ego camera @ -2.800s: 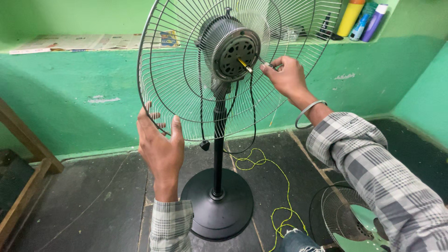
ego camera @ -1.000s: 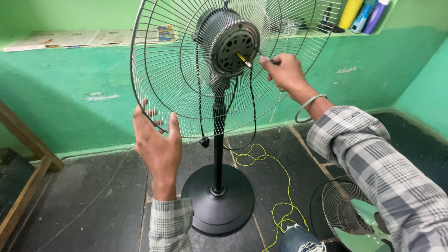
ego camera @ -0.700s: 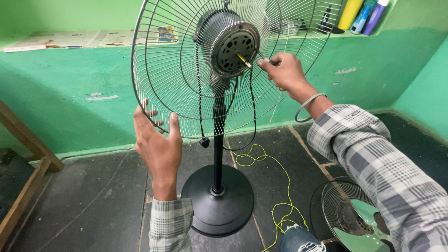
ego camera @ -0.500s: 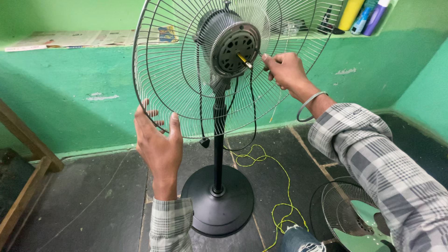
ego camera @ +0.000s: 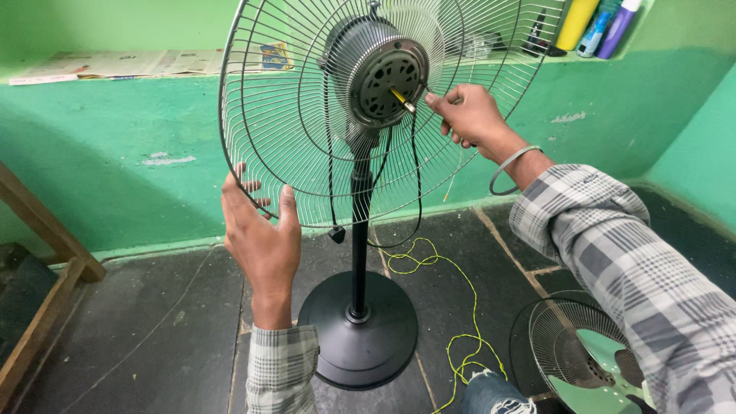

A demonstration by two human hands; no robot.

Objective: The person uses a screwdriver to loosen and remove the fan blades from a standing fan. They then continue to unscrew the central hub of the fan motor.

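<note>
Green walls and a dark stone floor [ego camera: 153, 353] surround the pedestal fan [ego camera: 360, 230] we are working on. Its round black base [ego camera: 360, 337] sits on the floor right before us, and its rear wire guard [ego camera: 284, 138] rings the grey motor [ego camera: 376, 77]. Our left hand [ego camera: 261, 238], fingers spread, holds the lower left rim of that guard. Our right hand [ego camera: 471, 115] pinches the brass shaft [ego camera: 402, 100] sticking out of the motor. A black cord [ego camera: 414, 192] hangs down from the motor in front of the pole. Yellow string [ego camera: 452, 307] lies right of the base, and further right a second guard with a pale green blade [ego camera: 590, 360]. Bottles [ego camera: 594, 23] stand on the ledge above the fan
</note>
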